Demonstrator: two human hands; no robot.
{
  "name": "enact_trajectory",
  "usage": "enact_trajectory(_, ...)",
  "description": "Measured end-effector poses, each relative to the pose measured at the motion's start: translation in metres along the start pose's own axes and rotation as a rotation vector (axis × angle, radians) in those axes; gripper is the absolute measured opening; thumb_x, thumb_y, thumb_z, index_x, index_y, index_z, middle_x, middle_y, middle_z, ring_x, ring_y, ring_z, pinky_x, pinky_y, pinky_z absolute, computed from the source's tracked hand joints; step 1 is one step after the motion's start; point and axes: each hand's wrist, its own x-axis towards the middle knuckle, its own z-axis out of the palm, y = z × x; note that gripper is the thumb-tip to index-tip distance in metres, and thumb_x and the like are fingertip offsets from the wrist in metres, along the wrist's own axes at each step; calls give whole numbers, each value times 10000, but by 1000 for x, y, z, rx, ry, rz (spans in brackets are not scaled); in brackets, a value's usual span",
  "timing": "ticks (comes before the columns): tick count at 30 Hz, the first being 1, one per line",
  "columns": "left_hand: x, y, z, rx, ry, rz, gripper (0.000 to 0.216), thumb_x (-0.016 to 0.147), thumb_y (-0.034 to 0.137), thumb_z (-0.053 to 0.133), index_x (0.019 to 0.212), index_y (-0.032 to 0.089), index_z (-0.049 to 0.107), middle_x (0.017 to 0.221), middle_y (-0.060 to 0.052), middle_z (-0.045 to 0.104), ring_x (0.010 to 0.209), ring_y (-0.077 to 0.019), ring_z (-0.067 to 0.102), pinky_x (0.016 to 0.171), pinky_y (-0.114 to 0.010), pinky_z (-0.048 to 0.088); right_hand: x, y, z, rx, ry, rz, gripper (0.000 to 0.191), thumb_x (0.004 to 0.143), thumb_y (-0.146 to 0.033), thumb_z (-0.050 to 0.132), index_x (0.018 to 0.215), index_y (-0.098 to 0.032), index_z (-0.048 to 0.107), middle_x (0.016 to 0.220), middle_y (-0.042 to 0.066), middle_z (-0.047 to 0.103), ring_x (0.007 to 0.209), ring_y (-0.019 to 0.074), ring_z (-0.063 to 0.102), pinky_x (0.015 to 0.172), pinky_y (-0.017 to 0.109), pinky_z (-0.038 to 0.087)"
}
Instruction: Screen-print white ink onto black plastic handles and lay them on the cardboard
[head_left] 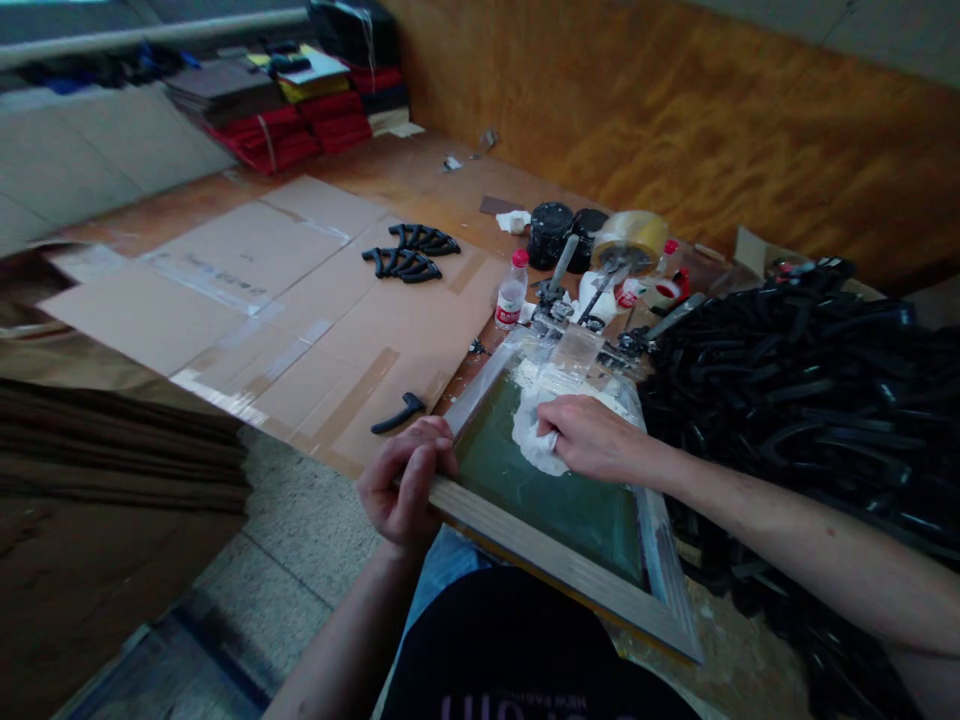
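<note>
A wooden-framed printing screen [570,570] with a green mesh [570,500] lies tilted in front of me, its far end clamped in a metal hinge [592,335]. My left hand [405,480] is closed round the frame's near left corner. My right hand [592,435] presses a crumpled white rag [536,445] onto the mesh, fingers closed on it. White paste smears the mesh's far end.
A big heap of black curved plastic parts [802,400] lies on the right. Behind the screen stand a small water bottle [512,290], black jars [550,233] and a tape roll [634,238]. Taped cardboard sheets [300,290] carry more black parts [409,262]. Stacked boards [112,450] lie left.
</note>
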Motion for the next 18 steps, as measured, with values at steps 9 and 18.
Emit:
enact_trajectory(9,0,2,3,8,20,-6,174,859,148,523,786,145,681,558,-1,579,527,-124,532,666,-359,453,1,3,2,-43,17,-17,251,710,-48,491,857,-172,652,839,64,687,821,187,608,693,245,360)
enact_trajectory(18,2,2,2,13,7,-8,177,860,153,521,800,140,687,556,-7,586,540,-129,539,668,-357,454,-1,3,-3,9,15,0,227,711,-57,500,833,-172,653,824,58,688,778,178,598,662,240,352)
